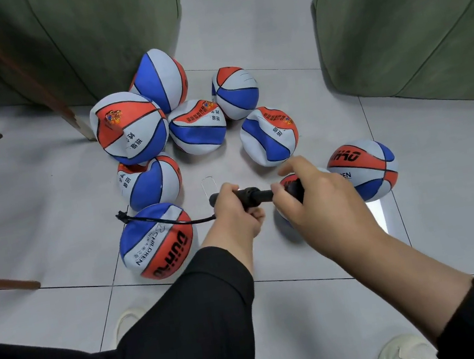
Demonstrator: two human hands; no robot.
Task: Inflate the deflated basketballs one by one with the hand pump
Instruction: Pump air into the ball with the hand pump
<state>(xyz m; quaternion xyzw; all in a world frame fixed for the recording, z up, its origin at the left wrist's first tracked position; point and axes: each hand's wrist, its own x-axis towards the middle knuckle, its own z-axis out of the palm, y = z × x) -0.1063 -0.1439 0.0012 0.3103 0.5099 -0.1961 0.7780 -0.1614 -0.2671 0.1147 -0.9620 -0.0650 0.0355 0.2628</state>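
Pale grey floor tiles (270, 48), glossy, with dark grout lines, carry everything; two green upholstered seats (393, 37) stand at the back, both cut off by the top edge. Brown wooden legs (6, 64) slant in at upper left, their tops out of view.

Basketballs: nine counted, panels of red, blue and pale grey with black seams. Seven sit clustered at centre, dented and creased (one with a folded crown (130, 128)). One ball at lower left (157, 242) bears large black lettering and looks rounder; a thin black hose (170, 220) lies curved across its top, and where its far end meets anything is too small to tell. One ball at right (363, 170) looks full. A further ball (288, 181) is mostly hidden behind the right hand.

Hand pump (256, 196): black, slim, cylindrical, held level above the floor between both hands.

Left hand (236, 210): fingers curled round the pump barrel. Right hand (321, 206): fingers wrapped over the handle end, which is largely covered.

Sleeves black; two pale shoes (127, 321) partly cropped at the bottom.
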